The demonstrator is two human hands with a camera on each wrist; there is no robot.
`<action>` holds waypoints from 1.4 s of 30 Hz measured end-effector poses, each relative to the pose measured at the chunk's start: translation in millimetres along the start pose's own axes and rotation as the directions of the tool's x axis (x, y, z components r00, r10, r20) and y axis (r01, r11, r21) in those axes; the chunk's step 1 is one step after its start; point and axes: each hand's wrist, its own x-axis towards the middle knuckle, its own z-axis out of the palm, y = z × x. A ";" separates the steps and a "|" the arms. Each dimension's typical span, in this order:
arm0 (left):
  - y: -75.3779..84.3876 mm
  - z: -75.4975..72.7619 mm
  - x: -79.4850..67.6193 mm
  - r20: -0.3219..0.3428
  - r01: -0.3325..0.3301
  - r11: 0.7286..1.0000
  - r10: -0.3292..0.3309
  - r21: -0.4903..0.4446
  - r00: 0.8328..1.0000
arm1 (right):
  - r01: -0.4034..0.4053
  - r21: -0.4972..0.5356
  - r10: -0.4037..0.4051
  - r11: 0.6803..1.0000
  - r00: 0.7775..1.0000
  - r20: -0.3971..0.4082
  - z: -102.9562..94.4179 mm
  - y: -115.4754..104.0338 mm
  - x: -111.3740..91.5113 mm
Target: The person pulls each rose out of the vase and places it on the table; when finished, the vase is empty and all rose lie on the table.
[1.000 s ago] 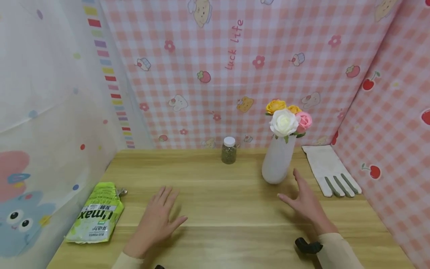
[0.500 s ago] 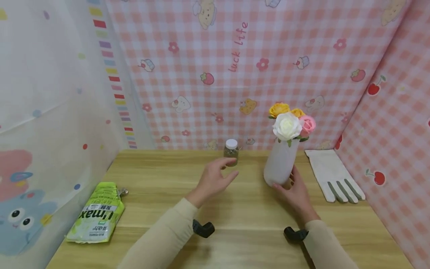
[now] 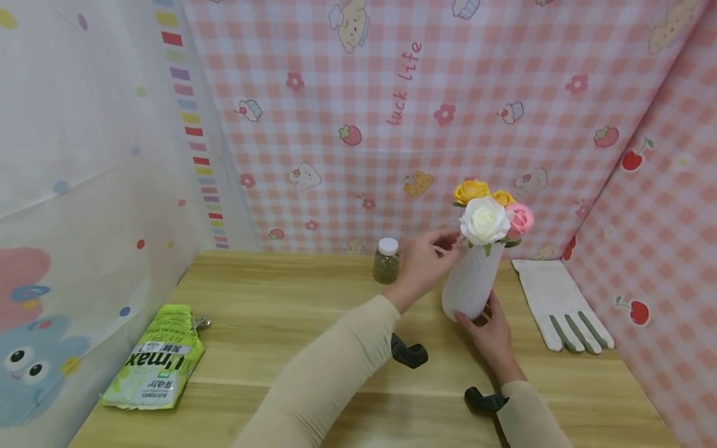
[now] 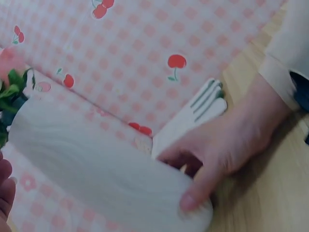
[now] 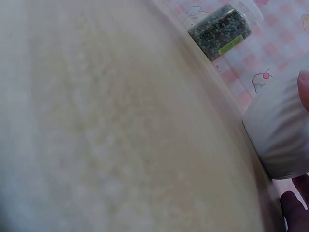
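Note:
A tall white vase (image 3: 472,280) with a ribbed surface holds artificial roses: a white rose (image 3: 485,221), a pink rose (image 3: 521,220) and yellow ones. My right hand (image 3: 494,336) grips the vase low down, its thumb on the front and its fingers round the far side, as the left wrist view also shows. My left hand (image 3: 428,258) is beside the vase's upper part, left of the white rose, with fingers loosely bent. In the left wrist view its fingertips (image 4: 6,186) show at the left edge; whether they touch the vase cannot be told.
A small white-capped jar of dark granules (image 3: 386,261) stands by the back cloth, just left of my left hand. Right of the vase lies a white glove with grey-green fingers (image 3: 562,305). A green and white bag (image 3: 159,358) lies at the left.
My left hand has moved right and forward from the left side of the table, past the jar, to the vase top. My right hand has come in and taken hold of the vase's lower part.

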 end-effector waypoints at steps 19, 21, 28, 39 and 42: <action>21.8 31.7 21.2 -0.012 -0.038 0.987 0.041 0.158 0.999 | -0.049 0.040 0.048 0.998 0.998 0.028 -0.8 0.7 -0.8; 23.7 32.6 21.6 -0.002 -0.032 0.986 0.032 0.161 0.999 | -0.059 0.042 0.058 0.997 0.998 0.032 -1.1 0.6 -1.0; 27.1 36.1 22.9 -0.006 -0.020 0.985 0.022 0.169 1.000 | -0.098 0.020 0.097 0.995 0.994 0.044 -2.5 0.6 -0.4; 19.8 38.8 25.1 -0.092 0.025 1.000 -0.026 -0.015 0.995 | -0.067 0.018 0.066 0.998 0.997 0.048 -2.4 1.8 -0.4; 16.4 39.1 24.7 -0.100 0.049 0.997 -0.055 -0.060 0.993 | -0.062 0.020 0.061 0.998 0.997 0.045 -2.5 2.3 -1.2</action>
